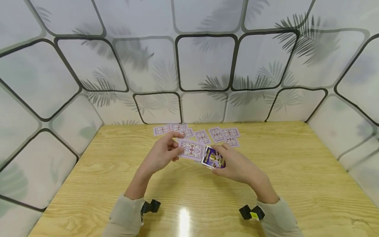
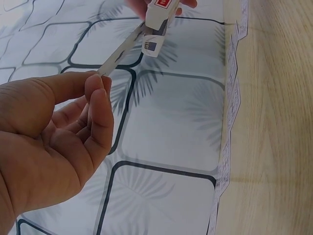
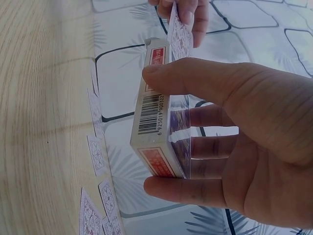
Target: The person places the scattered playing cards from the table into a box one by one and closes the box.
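Between thumb and fingers, my left hand (image 1: 162, 152) pinches a playing card (image 1: 191, 149) with a purple patterned back. My right hand (image 1: 238, 164) grips a card box (image 1: 214, 158), purple with gold print on its face; a barcode shows on its white side in the right wrist view. The box's flap end (image 2: 154, 45) points toward the left hand, and the card's far edge is right at that opening. Whether the card is still partly inside, I cannot tell. Both hands are held above the wooden table (image 1: 183, 187).
Several patterned cards lie back-up along the table's far edge, among them a left card (image 1: 162, 130), a middle card (image 1: 202, 137) and a right card (image 1: 231, 132). Behind them rises a fabric wall (image 1: 204, 62) with leaf prints. Each wrist wears a black camera mount (image 1: 151, 206).
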A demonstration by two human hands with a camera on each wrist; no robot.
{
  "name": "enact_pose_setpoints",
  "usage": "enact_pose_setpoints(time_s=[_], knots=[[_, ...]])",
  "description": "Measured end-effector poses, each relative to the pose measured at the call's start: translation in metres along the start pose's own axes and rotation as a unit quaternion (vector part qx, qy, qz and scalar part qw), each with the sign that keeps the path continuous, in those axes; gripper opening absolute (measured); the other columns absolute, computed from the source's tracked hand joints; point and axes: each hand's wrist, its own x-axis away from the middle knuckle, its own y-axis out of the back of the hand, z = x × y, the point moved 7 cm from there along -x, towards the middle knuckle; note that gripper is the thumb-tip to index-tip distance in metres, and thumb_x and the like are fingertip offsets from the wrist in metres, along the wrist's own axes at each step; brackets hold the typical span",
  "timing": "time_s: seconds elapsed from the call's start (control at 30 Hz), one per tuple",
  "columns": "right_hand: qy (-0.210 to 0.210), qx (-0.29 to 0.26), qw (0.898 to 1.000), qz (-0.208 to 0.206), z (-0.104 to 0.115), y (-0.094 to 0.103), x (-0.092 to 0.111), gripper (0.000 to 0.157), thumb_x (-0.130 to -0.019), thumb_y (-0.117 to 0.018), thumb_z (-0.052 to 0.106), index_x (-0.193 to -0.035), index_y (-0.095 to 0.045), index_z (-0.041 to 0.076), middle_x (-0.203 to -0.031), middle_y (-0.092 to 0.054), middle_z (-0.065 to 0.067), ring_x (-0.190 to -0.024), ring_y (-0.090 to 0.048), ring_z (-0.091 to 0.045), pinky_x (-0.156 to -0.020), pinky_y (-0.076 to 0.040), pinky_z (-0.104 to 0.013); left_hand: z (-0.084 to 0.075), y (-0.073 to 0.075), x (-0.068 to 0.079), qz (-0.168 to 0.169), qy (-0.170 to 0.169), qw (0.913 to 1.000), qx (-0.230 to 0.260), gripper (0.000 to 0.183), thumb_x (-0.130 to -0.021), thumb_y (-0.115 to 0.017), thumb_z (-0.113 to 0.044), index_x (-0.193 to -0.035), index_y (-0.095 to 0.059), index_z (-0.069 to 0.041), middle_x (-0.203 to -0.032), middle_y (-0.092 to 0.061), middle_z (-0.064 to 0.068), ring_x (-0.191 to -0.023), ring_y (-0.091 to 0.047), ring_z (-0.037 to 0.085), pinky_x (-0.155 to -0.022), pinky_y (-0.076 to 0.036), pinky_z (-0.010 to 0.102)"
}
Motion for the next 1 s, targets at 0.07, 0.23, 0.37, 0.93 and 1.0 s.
enact_pose_setpoints(time_s=[0.07, 0.23, 0.37, 0.93, 1.0], knots=[[-0.001, 0.0, 1.0, 0.001, 0.0, 0.0, 0.0, 0.074, -0.081, -0.081, 0.025, -0.144, -0.048, 0.006, -0.112, -0.055, -0.007, -0.084, -0.05, -0.013, -0.067, -0.045, -0.024, -0.001, -0.001, 0.0, 0.003, -0.003, 1.0, -0.005, 0.036, -0.096, -0.064, -0.006, -0.132, -0.057, -0.007, -0.082, -0.06, 0.011, -0.065, -0.058, 0.022, -0.058, -0.051, 0.028], [0.005, 0.006, 1.0, 0.0, 0.002, 0.0, 0.0, 0.074, -0.08, -0.082, 0.025, -0.144, -0.048, 0.007, -0.112, -0.055, -0.006, -0.084, -0.051, -0.012, -0.068, -0.045, -0.024, -0.001, -0.004, 0.0, 0.014, -0.008, 0.9997, -0.017, 0.038, -0.098, -0.061, -0.005, -0.135, -0.057, -0.007, -0.085, -0.062, 0.011, -0.066, -0.059, 0.021, -0.06, -0.051, 0.027], [0.004, 0.005, 1.0, 0.004, 0.003, -0.001, -0.001, 0.075, -0.081, -0.082, 0.025, -0.145, -0.047, 0.008, -0.111, -0.054, -0.006, -0.084, -0.051, -0.012, -0.068, -0.045, -0.024, -0.001, -0.007, 0.001, 0.025, -0.004, 0.9994, -0.025, 0.039, -0.101, -0.056, -0.008, -0.14, -0.055, -0.01, -0.089, -0.062, 0.011, -0.071, -0.06, 0.025, -0.063, -0.052, 0.03], [0.014, 0.0, 1.0, -0.001, 0.009, 0.0, 0.0, 0.073, -0.082, -0.081, 0.026, -0.144, -0.048, 0.006, -0.112, -0.053, -0.007, -0.081, -0.05, -0.012, -0.065, -0.045, -0.022, -0.01, -0.019, 0.002, -0.003, -0.013, 0.9999, 0.007, 0.02, -0.097, -0.064, -0.009, -0.116, -0.061, -0.004, -0.087, -0.063, 0.011, -0.07, -0.063, 0.023, -0.064, -0.056, 0.034], [0.014, -0.004, 1.0, 0.0, 0.009, -0.001, 0.0, 0.073, -0.082, -0.081, 0.026, -0.144, -0.048, 0.006, -0.111, -0.053, -0.007, -0.08, -0.049, -0.012, -0.064, -0.045, -0.022, -0.012, -0.021, 0.003, -0.006, -0.02, 0.9998, -0.002, 0.019, -0.096, -0.065, -0.009, -0.114, -0.062, -0.004, -0.086, -0.064, 0.01, -0.07, -0.062, 0.023, -0.062, -0.055, 0.033]])
